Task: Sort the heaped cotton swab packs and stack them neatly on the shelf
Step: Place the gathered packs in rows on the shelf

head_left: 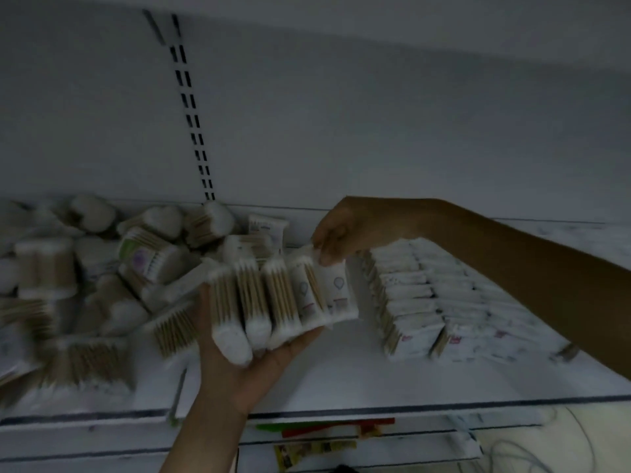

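Held packs [336,290]: I see a round outline logo + small print, too blurred to read.
Stacked packs [409,295]: red marks on labels, illegible.
Heap pack [143,261]: purple/green label, can't read.
Lower-shelf strips [341,425]: red/green/yellow, no legible txt.

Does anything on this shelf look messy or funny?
Yes. The heap of packs on the left of the shelf lies tumbled every which way, some tilted, some atop others, unlike the neat rows on the right. The bunch in the left hand is fanned out, too.
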Action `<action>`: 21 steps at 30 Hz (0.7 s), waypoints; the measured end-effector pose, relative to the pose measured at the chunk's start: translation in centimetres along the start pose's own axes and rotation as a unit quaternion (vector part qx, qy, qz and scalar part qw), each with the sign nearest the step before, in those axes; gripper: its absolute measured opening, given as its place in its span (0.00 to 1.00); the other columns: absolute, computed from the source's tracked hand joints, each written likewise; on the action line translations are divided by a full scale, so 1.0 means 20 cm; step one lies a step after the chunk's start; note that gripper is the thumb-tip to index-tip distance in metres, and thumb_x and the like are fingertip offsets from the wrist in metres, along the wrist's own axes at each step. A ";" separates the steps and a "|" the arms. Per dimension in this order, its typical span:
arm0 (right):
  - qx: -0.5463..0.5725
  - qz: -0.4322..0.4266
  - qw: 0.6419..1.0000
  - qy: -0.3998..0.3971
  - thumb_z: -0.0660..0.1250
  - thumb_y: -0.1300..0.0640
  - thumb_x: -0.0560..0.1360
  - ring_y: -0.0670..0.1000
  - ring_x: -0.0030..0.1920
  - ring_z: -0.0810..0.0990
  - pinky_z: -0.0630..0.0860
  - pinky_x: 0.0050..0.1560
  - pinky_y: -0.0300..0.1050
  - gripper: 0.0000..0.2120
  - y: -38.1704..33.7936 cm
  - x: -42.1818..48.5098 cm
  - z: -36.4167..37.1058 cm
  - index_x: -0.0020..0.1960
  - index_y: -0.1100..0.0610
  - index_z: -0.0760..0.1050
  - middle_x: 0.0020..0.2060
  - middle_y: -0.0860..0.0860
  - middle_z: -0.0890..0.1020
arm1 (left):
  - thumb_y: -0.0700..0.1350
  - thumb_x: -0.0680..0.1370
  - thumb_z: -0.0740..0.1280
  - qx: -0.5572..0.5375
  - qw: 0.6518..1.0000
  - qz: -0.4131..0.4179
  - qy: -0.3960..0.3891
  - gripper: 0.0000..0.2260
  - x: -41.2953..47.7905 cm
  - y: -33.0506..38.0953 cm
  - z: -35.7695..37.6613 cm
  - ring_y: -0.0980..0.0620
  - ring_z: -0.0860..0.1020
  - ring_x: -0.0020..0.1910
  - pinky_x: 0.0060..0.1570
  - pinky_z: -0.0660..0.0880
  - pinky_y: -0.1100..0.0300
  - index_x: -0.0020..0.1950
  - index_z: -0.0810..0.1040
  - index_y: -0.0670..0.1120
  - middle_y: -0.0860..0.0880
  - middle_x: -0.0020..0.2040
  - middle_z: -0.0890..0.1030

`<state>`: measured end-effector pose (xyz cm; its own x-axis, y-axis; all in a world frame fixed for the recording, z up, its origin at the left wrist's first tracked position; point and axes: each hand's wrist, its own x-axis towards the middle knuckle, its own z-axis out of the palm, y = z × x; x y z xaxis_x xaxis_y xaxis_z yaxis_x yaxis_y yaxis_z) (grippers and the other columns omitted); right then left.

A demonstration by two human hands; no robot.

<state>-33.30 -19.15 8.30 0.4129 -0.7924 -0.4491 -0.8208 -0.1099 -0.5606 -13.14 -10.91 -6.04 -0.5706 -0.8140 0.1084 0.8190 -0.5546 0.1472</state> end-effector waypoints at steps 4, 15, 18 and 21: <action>0.006 -0.039 0.999 0.011 0.72 0.58 0.73 0.42 0.43 0.81 0.77 0.39 0.33 0.11 0.09 -0.01 -0.13 0.55 0.55 0.81 0.48 0.51 0.84 | 0.45 0.85 0.47 0.008 0.998 0.065 -0.001 0.18 0.00 -0.06 -0.06 0.40 0.71 0.58 0.65 0.60 0.32 0.49 0.76 0.44 0.44 0.44 0.77; -0.268 -0.127 0.928 0.224 0.73 0.59 0.70 0.51 0.46 0.78 0.70 0.43 0.40 0.06 0.50 0.20 -0.09 0.45 0.58 0.80 0.44 0.51 0.82 | 0.64 0.78 0.30 0.013 0.961 0.230 0.152 0.39 -0.13 -0.52 -0.05 0.46 0.62 0.73 0.72 0.44 0.46 0.72 0.67 0.45 0.42 0.70 0.70; -0.347 -0.141 0.899 0.226 0.70 0.57 0.71 0.56 0.47 0.80 0.72 0.45 0.45 0.05 0.56 0.24 -0.06 0.45 0.59 0.81 0.45 0.55 0.84 | 0.67 0.76 0.28 0.018 0.966 0.224 0.131 0.42 -0.13 -0.61 -0.07 0.44 0.57 0.76 0.71 0.45 0.42 0.76 0.61 0.45 0.41 0.75 0.64; -0.414 -0.139 0.872 0.219 0.65 0.52 0.76 0.55 0.49 0.78 0.70 0.46 0.44 0.11 0.56 0.22 -0.06 0.49 0.58 0.81 0.48 0.54 0.83 | 0.65 0.80 0.35 -0.077 0.959 0.224 0.153 0.37 -0.08 -0.64 0.02 0.42 0.69 0.70 0.67 0.60 0.37 0.72 0.69 0.44 0.42 0.69 0.72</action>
<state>-41.08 -24.62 0.80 0.6001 -0.7992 0.0339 -0.7913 -0.5869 0.1714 -22.70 -2.49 -7.68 -0.1348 -0.9760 -0.1712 0.9905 -0.1373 0.0031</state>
